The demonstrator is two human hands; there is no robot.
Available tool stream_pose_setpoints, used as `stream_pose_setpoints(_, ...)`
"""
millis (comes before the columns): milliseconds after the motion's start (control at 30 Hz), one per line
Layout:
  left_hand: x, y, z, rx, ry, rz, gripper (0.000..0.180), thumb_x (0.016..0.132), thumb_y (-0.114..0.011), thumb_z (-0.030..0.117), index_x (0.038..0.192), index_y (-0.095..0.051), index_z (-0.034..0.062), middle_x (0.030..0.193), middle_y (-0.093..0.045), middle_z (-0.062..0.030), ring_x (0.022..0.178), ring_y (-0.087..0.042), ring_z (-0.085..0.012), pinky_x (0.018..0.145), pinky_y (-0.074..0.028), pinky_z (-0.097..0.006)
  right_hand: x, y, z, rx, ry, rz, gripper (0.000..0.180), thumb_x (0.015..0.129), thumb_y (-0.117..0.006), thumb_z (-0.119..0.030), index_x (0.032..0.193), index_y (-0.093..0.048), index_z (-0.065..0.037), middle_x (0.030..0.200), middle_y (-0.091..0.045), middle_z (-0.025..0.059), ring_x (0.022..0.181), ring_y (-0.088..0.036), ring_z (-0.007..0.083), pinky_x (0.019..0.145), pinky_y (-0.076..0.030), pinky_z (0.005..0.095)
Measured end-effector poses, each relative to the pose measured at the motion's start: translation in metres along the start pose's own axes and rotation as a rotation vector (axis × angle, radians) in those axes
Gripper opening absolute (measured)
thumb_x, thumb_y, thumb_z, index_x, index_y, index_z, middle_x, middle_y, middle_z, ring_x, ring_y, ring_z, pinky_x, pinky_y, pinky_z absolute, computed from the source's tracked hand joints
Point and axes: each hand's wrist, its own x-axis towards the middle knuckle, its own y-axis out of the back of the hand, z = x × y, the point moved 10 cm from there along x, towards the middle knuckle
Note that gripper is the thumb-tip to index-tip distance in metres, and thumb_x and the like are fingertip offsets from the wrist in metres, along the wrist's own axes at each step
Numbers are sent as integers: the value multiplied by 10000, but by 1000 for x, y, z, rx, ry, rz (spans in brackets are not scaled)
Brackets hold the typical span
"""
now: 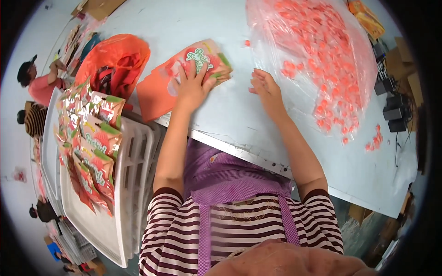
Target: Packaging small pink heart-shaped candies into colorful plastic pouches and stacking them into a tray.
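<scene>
A stack of flat printed candy pouches [214, 54], pinkish-red with green corners, lies on the pale table. My left hand [191, 89] rests on it with the fingers spread flat over the top pouch. Plain orange backs of more pouches [154, 96] fan out beneath and to the left of that hand. To the right of the stack, my right hand [267, 89] hovers above the table, loosely curled with its fingers apart and nothing visible in it. Farther right, a large clear plastic bag [276, 50] holds many small pink-red wrapped candies [322, 60], some spilling from its near side.
Filled pouches [94, 138] stand in a stacked white crate [122, 221] at my left. An orange bag [115, 50] sits at the table's far left. Black boxes with cables [393, 110] line the right edge; loose candies [375, 140] lie near them. A person [41, 83] works at far left.
</scene>
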Motion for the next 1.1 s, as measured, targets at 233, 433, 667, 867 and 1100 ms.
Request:
stream_pose_setpoints(233,-86,-18,40,27,-210,-109,594,869,-529,450,1405,-366,253,1512,-187,-131,1386,-31,-428,1054,25,-614,-3,-7,5,46,-194,0,478,931,-521,-235,1299,-385,37,1259,-466,191,1137,-506,237,875,-506,337)
stream_pose_setpoints(433,-95,-15,43,-14,-211,-106,569,861,-547,436,1380,-412,247,1507,-214,-114,1390,-36,-416,1063,32,-593,-11,-12,18,106,-343,-16,504,892,-588,-238,1279,-411,32,1174,-511,179,980,-562,198,755,-525,312)
stream_pose_setpoints(667,-94,3,46,-110,-192,56,462,832,-627,344,1241,-564,139,1398,-409,-137,1335,-238,-400,1079,-87,-550,-18,-29,14,-125,-359,-165,256,858,-648,-224,940,-637,19,682,-607,23,565,-549,68,552,-465,201)
stream_pose_setpoints(867,-80,24,35,-821,24,188,318,756,-732,194,973,-589,12,1020,-580,-113,901,-557,-217,812,-434,-333,-31,-57,-14,-30,-151,-285,103,840,-655,-91,817,-609,-1,749,-614,3,661,-562,42,584,-457,193)
stream_pose_setpoints(1100,-77,7,31,-1208,188,-39,176,813,-679,89,914,-560,7,751,-583,-17,657,-551,-79,599,-461,-222,-42,-72,-23,-58,75,-393,148,795,-667,-2,746,-527,7,901,-602,81,840,-585,100,703,-487,237)
